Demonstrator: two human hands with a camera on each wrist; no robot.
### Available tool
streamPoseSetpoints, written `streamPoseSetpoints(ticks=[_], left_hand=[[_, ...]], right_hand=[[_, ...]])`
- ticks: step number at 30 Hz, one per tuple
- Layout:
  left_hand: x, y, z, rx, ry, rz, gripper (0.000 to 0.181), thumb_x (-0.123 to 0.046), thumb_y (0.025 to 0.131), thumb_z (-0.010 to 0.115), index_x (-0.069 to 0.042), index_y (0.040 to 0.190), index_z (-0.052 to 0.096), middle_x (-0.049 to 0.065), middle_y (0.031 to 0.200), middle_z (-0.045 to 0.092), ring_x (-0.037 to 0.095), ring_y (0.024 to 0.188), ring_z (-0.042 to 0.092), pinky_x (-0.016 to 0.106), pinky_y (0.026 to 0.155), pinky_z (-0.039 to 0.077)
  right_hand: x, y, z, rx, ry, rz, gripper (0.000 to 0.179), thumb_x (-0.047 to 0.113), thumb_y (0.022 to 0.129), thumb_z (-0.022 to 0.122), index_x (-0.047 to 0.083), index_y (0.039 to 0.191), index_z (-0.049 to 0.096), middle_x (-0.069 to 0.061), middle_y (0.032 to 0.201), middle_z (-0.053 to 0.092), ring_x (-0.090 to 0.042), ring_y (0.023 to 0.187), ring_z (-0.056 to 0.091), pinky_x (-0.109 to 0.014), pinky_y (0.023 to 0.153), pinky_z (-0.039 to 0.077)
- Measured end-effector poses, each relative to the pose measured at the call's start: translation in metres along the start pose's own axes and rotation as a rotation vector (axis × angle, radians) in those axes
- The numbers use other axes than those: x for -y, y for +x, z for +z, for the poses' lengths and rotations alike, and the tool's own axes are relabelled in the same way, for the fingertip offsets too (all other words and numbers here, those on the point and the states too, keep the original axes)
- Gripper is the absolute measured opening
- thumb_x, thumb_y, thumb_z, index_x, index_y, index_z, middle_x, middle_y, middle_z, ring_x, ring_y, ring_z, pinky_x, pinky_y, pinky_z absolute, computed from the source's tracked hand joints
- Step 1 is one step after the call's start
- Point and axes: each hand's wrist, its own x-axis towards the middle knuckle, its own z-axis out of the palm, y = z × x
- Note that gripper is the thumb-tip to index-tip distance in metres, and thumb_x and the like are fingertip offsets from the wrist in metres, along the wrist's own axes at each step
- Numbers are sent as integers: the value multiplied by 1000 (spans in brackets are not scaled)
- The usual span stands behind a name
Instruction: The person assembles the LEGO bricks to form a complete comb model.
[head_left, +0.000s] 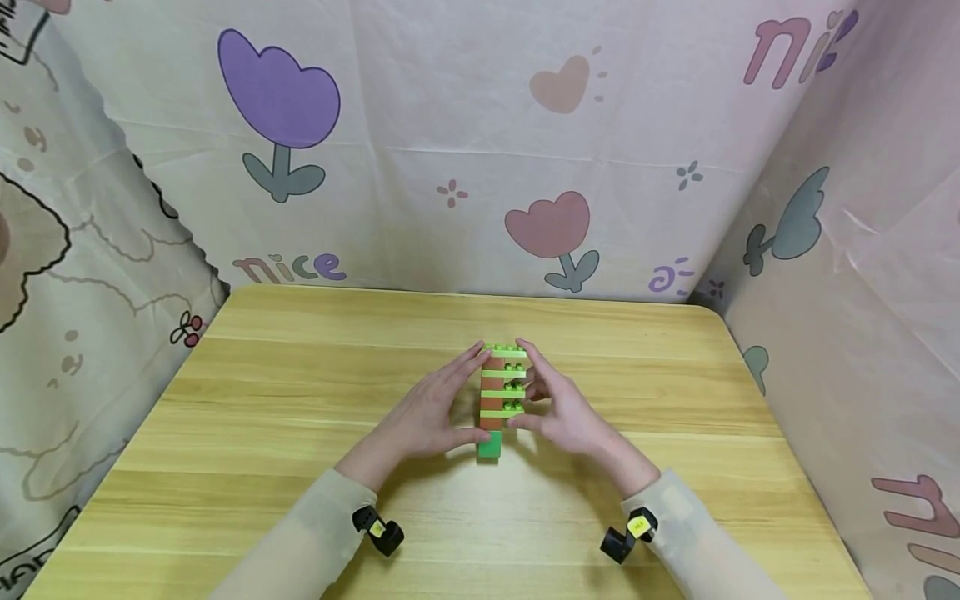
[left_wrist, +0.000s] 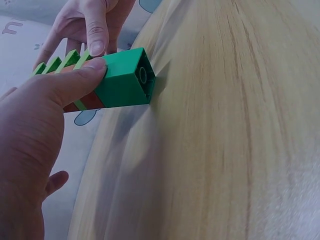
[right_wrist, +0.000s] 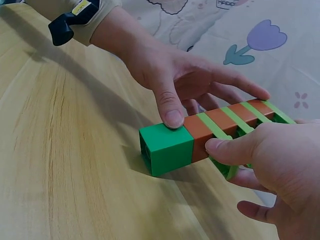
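Note:
A stack of toy building blocks lies sideways between both hands, its length running away from me. Orange-brown bricks alternate with thin light-green plates that jut out to the right. At the near end is a darker green brick, its hollow underside facing me. My left hand holds the stack from the left, thumb near the green brick and a fingertip by the far end. From the right, my right hand grips it, its thumb on an orange-brown brick by the plates. Whether the stack touches the table cannot be told.
The wooden table extends around the hands on all sides. Behind it and at both sides hangs a printed cloth with flowers and lettering. Each wrist carries a small black camera over a light sleeve.

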Motion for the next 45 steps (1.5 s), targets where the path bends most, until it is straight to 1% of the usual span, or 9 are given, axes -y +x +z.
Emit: streamPoseSetpoints(ticks=[3,6,10,12,17,21,28,35,45], left_hand=[[0,0,0,2,-11,-19,125,-54,81,90,-34,171,5,-14,176,4,26,157,27,60,118,33],[-1,-1,0,13,-30,-72,129,-54,79,91,-39,170,0,-9,176,11,29,155,31,60,117,34],[-4,-2,0,40,-115,-145,129,-51,80,91,-46,168,-3,3,170,33,31,149,42,62,114,38],[-4,-2,0,52,-187,-161,128,-46,81,92,-47,168,-1,1,168,37,30,145,48,60,112,42],[-4,0,3,62,-349,-157,126,-28,84,92,-49,168,0,-12,172,25,21,132,61,51,109,48],[-4,1,5,55,-437,-152,127,-14,83,92,-46,169,3,-9,172,26,15,118,69,47,108,50],[-7,2,6,56,-466,-203,132,-9,82,92,-55,165,0,-6,172,27,8,105,69,42,104,53],[-5,4,6,58,-507,-217,131,-7,82,92,-55,165,3,-2,171,28,9,104,70,44,104,53],[0,9,8,79,-607,-245,128,-5,83,90,-54,165,6,-4,171,30,13,107,70,44,100,55]], right_hand=[[0,0,0,4,3,10,124,-4,79,91,34,170,16,-9,115,57,-20,94,69,-37,99,56],[0,1,-1,8,3,22,124,-4,79,91,36,170,16,-9,115,57,-19,94,69,-38,99,56],[0,1,-1,9,9,32,124,-3,79,91,34,170,16,-11,116,58,-23,95,70,-43,100,55],[0,1,-1,9,12,34,123,-3,79,91,32,170,17,-12,116,58,-24,95,70,-44,101,55],[1,2,-1,18,26,36,122,-2,80,91,35,169,17,-10,116,61,-23,96,70,-44,101,55],[1,2,-1,25,28,44,122,-1,80,91,36,169,16,-9,117,63,-22,97,71,-44,101,55],[1,2,-2,29,8,68,124,2,81,92,39,169,13,-7,116,62,-21,99,70,-41,100,55],[-1,4,-2,34,-11,73,125,2,82,91,37,170,9,-7,117,59,-20,100,68,-39,101,55],[-10,8,-3,32,11,96,123,2,82,91,34,171,12,-8,119,58,-19,98,68,-39,100,55]])
